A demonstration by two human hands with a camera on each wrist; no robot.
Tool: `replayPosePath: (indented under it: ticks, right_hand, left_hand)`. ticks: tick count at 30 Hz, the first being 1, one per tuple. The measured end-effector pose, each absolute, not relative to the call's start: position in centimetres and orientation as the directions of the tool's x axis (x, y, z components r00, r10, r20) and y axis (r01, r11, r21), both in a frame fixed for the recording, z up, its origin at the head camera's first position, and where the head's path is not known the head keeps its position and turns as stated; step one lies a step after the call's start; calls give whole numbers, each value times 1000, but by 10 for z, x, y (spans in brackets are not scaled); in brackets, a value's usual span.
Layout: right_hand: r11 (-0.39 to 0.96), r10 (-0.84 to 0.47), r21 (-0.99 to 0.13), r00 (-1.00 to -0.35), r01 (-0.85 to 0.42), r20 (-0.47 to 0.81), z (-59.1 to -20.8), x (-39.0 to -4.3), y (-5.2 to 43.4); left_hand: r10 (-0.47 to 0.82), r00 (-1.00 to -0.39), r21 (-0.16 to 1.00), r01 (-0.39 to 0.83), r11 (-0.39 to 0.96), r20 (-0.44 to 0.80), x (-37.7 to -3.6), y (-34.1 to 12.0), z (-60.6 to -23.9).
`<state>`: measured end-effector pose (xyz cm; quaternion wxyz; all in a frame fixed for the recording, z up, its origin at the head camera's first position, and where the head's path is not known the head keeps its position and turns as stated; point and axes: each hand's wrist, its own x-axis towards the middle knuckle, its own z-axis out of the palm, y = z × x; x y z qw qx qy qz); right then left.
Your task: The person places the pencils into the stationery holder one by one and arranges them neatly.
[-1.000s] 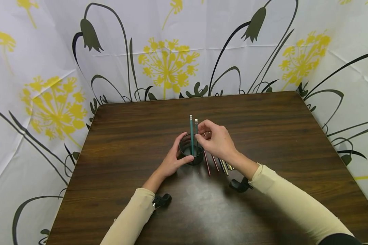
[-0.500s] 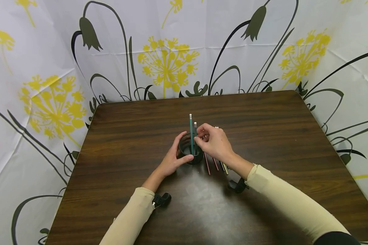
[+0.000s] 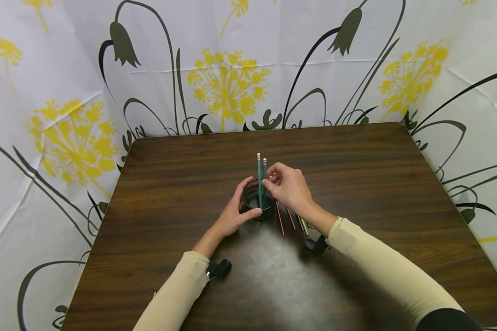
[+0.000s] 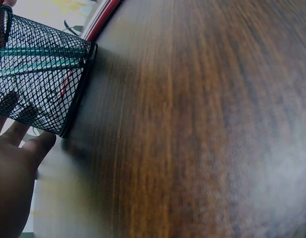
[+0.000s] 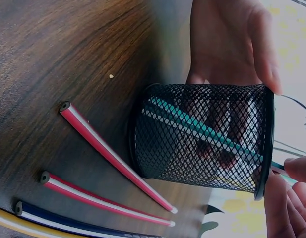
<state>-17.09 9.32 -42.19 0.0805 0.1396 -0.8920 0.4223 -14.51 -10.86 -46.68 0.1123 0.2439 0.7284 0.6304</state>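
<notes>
A black mesh pencil cup (image 5: 192, 171) stands upright near the middle of the table. My left hand (image 3: 232, 214) wraps its left side, thumb at the near rim, fingers behind. Two teal pencils stand inside, eraser ends up. The taller teal pencil (image 3: 258, 177) leans free of the fingers. My right hand (image 3: 291, 188), over the cup's right rim, pinches the other teal pencil (image 3: 264, 168) between thumb and fingers. In the right wrist view, both pencils' lower parts show through the mesh, reaching close to the cup's bottom.
Right of the cup lie a red-and-white striped pencil (image 5: 108, 148), a second red striped pencil (image 5: 103, 201), a navy striped pencil (image 5: 68, 222) and a yellow striped pencil (image 5: 11, 222), partly under my right forearm. A flower-printed curtain (image 3: 306, 69) hangs behind the table (image 3: 174, 170).
The pinched teal pencil dipped slightly, then came up again beside the other one. My right wrist has shifted a little left. The left hand keeps its hold on the cup.
</notes>
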Motion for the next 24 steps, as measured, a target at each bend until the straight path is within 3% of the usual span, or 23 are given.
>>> replayPosePath:
  ticks: [24]
  right_hand:
    - [689,-151,-676,-964,-262,220,-421,-185,80]
  left_hand:
    - [498,-858,975,199,99,125,-145,-110,-465]
